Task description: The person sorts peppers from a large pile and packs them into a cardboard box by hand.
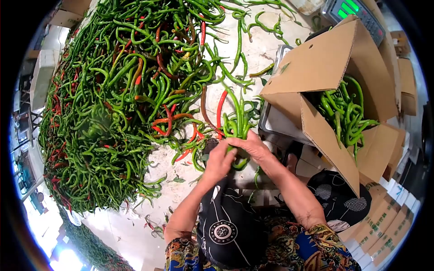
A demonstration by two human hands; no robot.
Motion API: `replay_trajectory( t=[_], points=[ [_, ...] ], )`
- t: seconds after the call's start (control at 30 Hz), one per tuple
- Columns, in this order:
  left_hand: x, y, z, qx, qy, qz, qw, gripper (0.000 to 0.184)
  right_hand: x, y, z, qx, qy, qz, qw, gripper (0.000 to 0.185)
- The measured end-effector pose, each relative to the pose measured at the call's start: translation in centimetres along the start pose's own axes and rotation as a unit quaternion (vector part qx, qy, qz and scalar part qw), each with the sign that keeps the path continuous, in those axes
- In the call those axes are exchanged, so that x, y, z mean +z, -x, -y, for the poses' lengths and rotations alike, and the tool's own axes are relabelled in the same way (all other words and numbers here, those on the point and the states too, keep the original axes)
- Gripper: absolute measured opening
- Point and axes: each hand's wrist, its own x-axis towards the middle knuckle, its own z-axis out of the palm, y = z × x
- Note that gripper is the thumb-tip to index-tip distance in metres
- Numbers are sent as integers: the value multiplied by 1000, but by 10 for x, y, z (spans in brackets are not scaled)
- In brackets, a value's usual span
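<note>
Faces a broad heap of green and red peppers (113, 104) filling the left and upper left of the frame. Has an open cardboard box (312, 58) at upper right, with green peppers inside. Stretches both bare forearms up from the bottom edge, elbows apart, wrists converging near the centre. Grasps a bunch of green peppers (238, 122) just right of centre, tips upward, in the closed right hand (254, 147), thumb laid across; curls the left hand (218, 161) against it, back upward, but cannot tell whether also gripping. Shows green printing on cartons (382, 221) at lower right, too small to read. Lights green digits on a display (349, 8) at upper right, likewise unreadable.
</note>
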Motion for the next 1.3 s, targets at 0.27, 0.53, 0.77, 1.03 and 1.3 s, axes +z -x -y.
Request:
replay_trajectory(
  t=[0.27,0.53,0.77,1.03,1.3],
  points=[
    [-49,-107,3,75,-245,-139,957,24,-5,25,14,-54,6,-29,998,35],
    [-14,-245,36,-58,-458,-192,866,60,-20,23,-9,21,11,-19,1000,36],
    [-6,-270,39,-143,-426,-228,864,46,-11,37,-8,10,15,-47,999,31],
    [-24,-234,30,-8,-276,-204,939,42,-33,27,-30,-26,-24,-81,996,27],
    [-114,-81,-39,-86,419,-147,892,38,-25,19,-28,-12,-205,-82,975,29]
  ],
)
